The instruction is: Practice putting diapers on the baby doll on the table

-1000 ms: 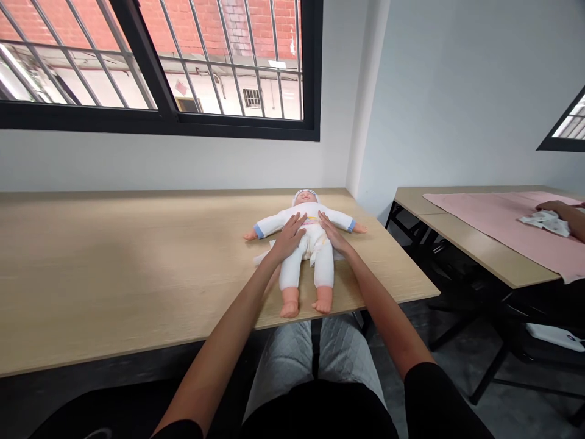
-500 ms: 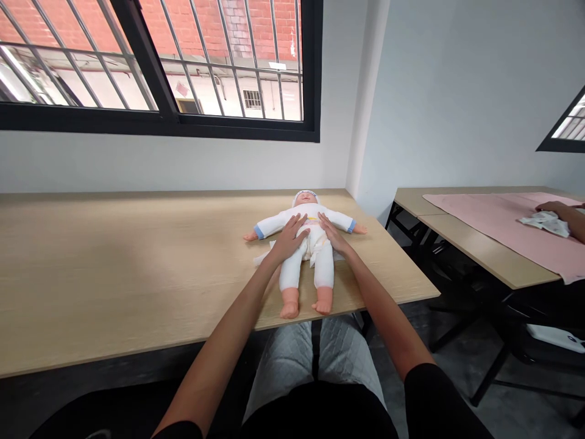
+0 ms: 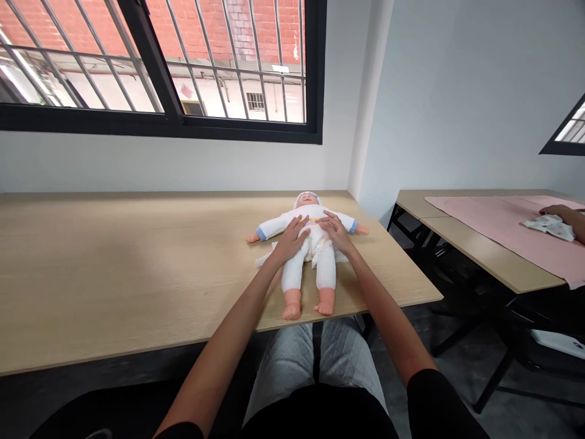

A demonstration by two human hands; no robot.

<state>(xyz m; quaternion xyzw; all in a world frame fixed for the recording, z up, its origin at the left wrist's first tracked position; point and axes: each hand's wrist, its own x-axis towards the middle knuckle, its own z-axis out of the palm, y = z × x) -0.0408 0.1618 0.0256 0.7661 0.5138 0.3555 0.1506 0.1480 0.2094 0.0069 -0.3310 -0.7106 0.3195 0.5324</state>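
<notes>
A baby doll (image 3: 291, 218) lies on its back on the wooden table (image 3: 137, 262), its head away from me and its feet near the front edge. It has a white body with blue cuffs and a white cap. Under its hips is a white diaper (image 3: 340, 256), spread to both sides, its front part lying between the legs. My left hand (image 3: 292, 238) rests on the doll's left-hand side at the waist, fingers stretched out. Over the opposite side of its belly is my right hand (image 3: 334, 231), fingers apart and slightly bent. Neither hand grips anything.
To the right stands a second table (image 3: 493, 262) with a pink cloth (image 3: 484, 213). Another person's hand (image 3: 562, 213) is there on a white patterned cloth (image 3: 548, 227). A barred window (image 3: 237, 73) is in the wall behind my table. A dark chair stands at lower right.
My right hand has shifted inward over the doll's belly, its fingers now lifted and bent. My left hand stays in place on the doll. The view has moved slightly.
</notes>
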